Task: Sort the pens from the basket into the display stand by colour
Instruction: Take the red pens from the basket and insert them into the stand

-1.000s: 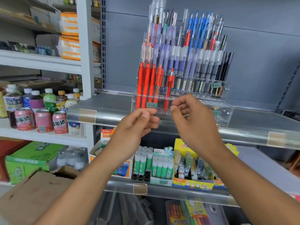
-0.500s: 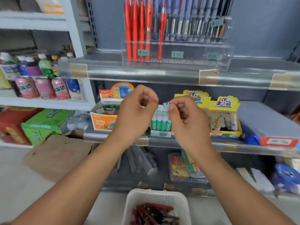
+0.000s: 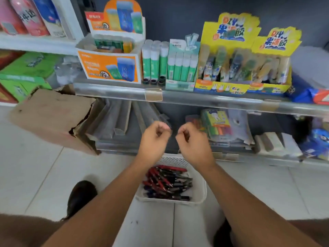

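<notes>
A white plastic basket (image 3: 201, 190) stands on the tiled floor between my feet. Several red, blue and black pens (image 3: 167, 182) lie heaped in it. My left hand (image 3: 154, 139) and my right hand (image 3: 193, 142) hover side by side above the basket's far rim, in front of the bottom shelf. Each has its fingers curled in toward the thumb, and neither holds anything. The display stand is out of view above the frame.
A shelf edge (image 3: 195, 99) runs across at mid-height, carrying green glue sticks (image 3: 181, 68) and yellow display boxes (image 3: 240, 72). A torn cardboard box (image 3: 51, 120) sits on the floor at left. My dark shoe (image 3: 80, 196) is left of the basket.
My view has tipped down from the pen stand to the floor. Both empty hands have come down from the stand's front to just above the basket.
</notes>
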Demonstrator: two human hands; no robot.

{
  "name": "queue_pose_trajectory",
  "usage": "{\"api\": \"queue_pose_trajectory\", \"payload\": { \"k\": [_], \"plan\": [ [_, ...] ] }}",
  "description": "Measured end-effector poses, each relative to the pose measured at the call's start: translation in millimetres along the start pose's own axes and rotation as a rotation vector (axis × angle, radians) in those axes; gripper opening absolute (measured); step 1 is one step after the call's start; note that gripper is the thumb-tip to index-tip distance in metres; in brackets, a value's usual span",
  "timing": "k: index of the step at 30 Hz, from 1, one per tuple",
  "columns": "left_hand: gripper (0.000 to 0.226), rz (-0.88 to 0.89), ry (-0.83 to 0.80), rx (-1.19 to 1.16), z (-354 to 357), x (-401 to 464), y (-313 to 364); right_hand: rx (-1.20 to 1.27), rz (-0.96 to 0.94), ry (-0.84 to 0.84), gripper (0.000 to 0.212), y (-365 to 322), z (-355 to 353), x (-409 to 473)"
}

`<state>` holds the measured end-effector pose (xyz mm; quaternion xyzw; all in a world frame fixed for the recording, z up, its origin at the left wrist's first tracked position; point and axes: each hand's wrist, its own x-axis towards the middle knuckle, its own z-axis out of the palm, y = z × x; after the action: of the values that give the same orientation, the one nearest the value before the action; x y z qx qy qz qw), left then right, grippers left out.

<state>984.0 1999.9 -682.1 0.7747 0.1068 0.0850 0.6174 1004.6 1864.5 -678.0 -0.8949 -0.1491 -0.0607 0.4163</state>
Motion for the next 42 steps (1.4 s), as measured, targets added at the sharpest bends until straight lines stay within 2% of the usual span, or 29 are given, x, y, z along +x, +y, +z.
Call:
{"api": "queue_pose_trajectory", "payload": {
  "k": [8,12,18,26,33,37,42],
  "plan": [
    [0.018,-0.406,-0.052,0.048,-6,-5,-103,-0.238,0.315,-0.573,0.014,74,59,-28],
    [0.019,-0.53,-0.081,0.106,-5,-11,-137,-0.276,0.374,-0.735,0.017,98,100,-45],
    [0.026,-0.627,-0.083,0.104,8,-9,-158,-0.359,0.32,-0.73,0.009,117,138,-49],
    [0.014,-0.724,-0.093,0.083,14,-13,-175,-0.446,0.312,-0.759,0.027,131,156,-57],
    [0.014,-0.755,-0.11,0.073,13,-12,-177,-0.414,0.375,-0.754,0.021,131,154,-56],
    [0.013,-0.75,-0.092,0.082,13,-12,-178,-0.272,0.444,-0.798,0.02,132,146,-53],
    [0.013,-0.699,-0.073,0.113,13,-12,-174,-0.039,0.479,-0.751,0.02,135,132,-54]
  ]
}}
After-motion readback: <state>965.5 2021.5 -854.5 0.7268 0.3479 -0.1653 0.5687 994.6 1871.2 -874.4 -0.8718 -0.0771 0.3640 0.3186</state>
